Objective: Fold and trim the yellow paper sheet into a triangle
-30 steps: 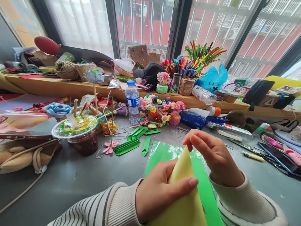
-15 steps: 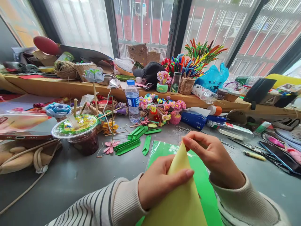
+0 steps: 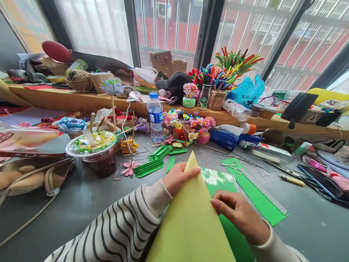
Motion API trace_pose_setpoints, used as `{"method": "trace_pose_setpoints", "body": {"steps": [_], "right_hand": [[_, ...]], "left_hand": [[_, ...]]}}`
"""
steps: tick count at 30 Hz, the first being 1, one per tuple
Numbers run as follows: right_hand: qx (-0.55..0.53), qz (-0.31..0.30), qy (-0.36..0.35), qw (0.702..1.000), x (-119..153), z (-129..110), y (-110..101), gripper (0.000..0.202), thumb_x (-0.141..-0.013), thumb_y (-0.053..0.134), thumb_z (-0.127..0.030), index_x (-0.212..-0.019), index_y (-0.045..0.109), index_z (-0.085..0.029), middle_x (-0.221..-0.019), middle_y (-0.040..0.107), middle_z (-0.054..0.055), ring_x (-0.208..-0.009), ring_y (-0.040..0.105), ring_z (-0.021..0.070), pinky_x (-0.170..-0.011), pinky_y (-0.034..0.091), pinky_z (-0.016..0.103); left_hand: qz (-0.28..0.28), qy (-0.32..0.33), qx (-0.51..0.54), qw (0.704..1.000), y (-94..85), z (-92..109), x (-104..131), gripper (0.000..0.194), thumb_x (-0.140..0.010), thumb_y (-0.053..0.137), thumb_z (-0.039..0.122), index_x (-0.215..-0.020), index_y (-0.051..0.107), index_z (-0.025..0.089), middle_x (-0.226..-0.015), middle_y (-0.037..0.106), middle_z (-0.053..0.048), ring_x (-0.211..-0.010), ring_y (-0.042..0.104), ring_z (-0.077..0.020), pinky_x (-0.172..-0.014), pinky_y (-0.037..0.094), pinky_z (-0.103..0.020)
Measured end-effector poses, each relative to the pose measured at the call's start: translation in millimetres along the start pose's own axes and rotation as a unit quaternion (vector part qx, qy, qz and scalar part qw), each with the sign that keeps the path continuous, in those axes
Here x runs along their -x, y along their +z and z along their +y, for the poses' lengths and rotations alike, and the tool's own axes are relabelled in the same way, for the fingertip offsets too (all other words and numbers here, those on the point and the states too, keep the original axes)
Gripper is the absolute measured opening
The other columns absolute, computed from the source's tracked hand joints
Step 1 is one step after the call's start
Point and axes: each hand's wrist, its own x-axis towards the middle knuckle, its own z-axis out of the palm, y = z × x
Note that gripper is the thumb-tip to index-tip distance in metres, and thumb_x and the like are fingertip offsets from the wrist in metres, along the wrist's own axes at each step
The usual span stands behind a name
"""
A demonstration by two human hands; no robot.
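A yellow sheet of paper (image 3: 191, 225), folded to a point at its top, is raised in front of me. My left hand (image 3: 180, 177) grips it near the tip, thumb across the front and fingers behind. Lower down, my right hand (image 3: 237, 211) pinches the sheet's right edge between thumb and bent fingers. Behind the paper lies a glossy green pack (image 3: 219, 179), partly hidden. To its right are a green paper strip (image 3: 261, 198), a clear ruler (image 3: 268, 196) along it and small scissors (image 3: 233, 167) on its upper end.
Folded green paper pieces (image 3: 148, 167) lie beyond my left hand. A lidded cup (image 3: 99, 160) stands at left, a water bottle (image 3: 155, 122) farther back. Thin wires (image 3: 231, 154), a blue tissue pack (image 3: 225, 137) and a phone (image 3: 324, 180) are to the right.
My right hand has slid from the paper's tip down to its right edge. My left hand has moved up and slightly left with the sheet. The strip, ruler and scissors are now uncovered.
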Motion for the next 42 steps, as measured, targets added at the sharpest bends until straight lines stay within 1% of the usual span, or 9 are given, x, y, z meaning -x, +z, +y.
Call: {"method": "trace_pose_setpoints", "body": {"steps": [3,7,11,18,25,32,37,42], "right_hand": [[0.031,0.021,-0.018,0.999,0.5,2.5,4.9,0.028,-0.072,0.047,-0.038,-0.058,0.051,-0.015,-0.054,0.047,-0.001,-0.051,0.044,0.0102,-0.047,0.036,0.021],[0.067,0.058,-0.049,0.995,4.3,1.2,6.2,0.026,-0.073,0.048,-0.035,-0.057,0.052,-0.015,-0.056,0.051,0.0,-0.053,0.048,0.0114,-0.05,0.04,0.021],[0.067,0.071,-0.048,0.994,8.3,-1.8,6.1,0.024,-0.071,0.051,-0.034,-0.056,0.052,-0.016,-0.056,0.053,0.001,-0.054,0.05,0.0117,-0.051,0.042,0.021],[0.071,0.08,-0.045,0.993,8.6,-2.5,5.6,0.024,-0.07,0.052,-0.035,-0.055,0.052,-0.016,-0.055,0.054,0.0,-0.053,0.05,0.012,-0.051,0.042,0.022],[0.069,0.08,-0.045,0.993,8.7,-2.2,5.8,0.022,-0.068,0.053,-0.033,-0.054,0.053,-0.016,-0.054,0.056,0.001,-0.051,0.05,0.012,-0.049,0.043,0.022],[0.069,0.064,-0.031,0.995,7.6,-2.4,5.5,0.021,-0.068,0.054,-0.032,-0.055,0.052,-0.016,-0.055,0.055,0.001,-0.052,0.05,0.0119,-0.049,0.042,0.022],[0.072,0.06,-0.021,0.995,7.9,-1.6,5.7,0.022,-0.068,0.054,-0.033,-0.054,0.051,-0.016,-0.055,0.055,0.001,-0.051,0.049,0.0119,-0.049,0.041,0.023],[0.066,0.059,-0.013,0.996,8.1,-0.4,4.7,0.023,-0.067,0.055,-0.035,-0.054,0.051,-0.016,-0.055,0.055,0.001,-0.051,0.049,0.0122,-0.049,0.041,0.023]], "left_hand": [[-0.001,-0.002,0.007,1.0,0.9,2.3,1.3,0.027,-0.064,0.059,0.037,-0.066,0.047,0.013,-0.059,0.063,-0.003,-0.049,0.057,-0.0129,-0.049,0.043,-0.023],[0.0,-0.006,0.014,1.0,2.7,5.7,3.5,0.026,-0.065,0.059,0.036,-0.068,0.046,0.014,-0.06,0.063,-0.004,-0.048,0.057,-0.0122,-0.048,0.044,-0.022],[-0.006,-0.01,0.024,1.0,4.6,7.6,6.1,0.024,-0.066,0.059,0.034,-0.068,0.046,0.014,-0.06,0.063,-0.003,-0.049,0.058,-0.0121,-0.049,0.045,-0.022],[-0.014,-0.009,0.03,0.999,5.8,9.2,8.6,0.022,-0.067,0.058,0.032,-0.069,0.045,0.014,-0.061,0.064,-0.005,-0.05,0.058,-0.0125,-0.05,0.045,-0.023],[-0.022,-0.013,0.03,0.999,5.4,8.4,7.6,0.022,-0.067,0.058,0.032,-0.068,0.046,0.014,-0.062,0.065,-0.005,-0.051,0.058,-0.0127,-0.051,0.044,-0.023],[-0.02,-0.008,0.019,1.0,5.8,8.4,8.7,0.021,-0.069,0.057,0.031,-0.069,0.046,0.014,-0.062,0.064,-0.005,-0.051,0.059,-0.0122,-0.05,0.044,-0.022],[-0.036,-0.006,0.022,0.999,5.7,9.8,9.6,0.015,-0.073,0.053,0.027,-0.069,0.046,0.014,-0.064,0.065,-0.004,-0.052,0.059,-0.0114,-0.051,0.045,-0.021],[-0.041,-0.007,0.025,0.999,4.8,8.5,8.4,0.015,-0.073,0.053,0.027,-0.068,0.047,0.014,-0.063,0.065,-0.004,-0.051,0.059,-0.0116,-0.051,0.045,-0.021]]}}
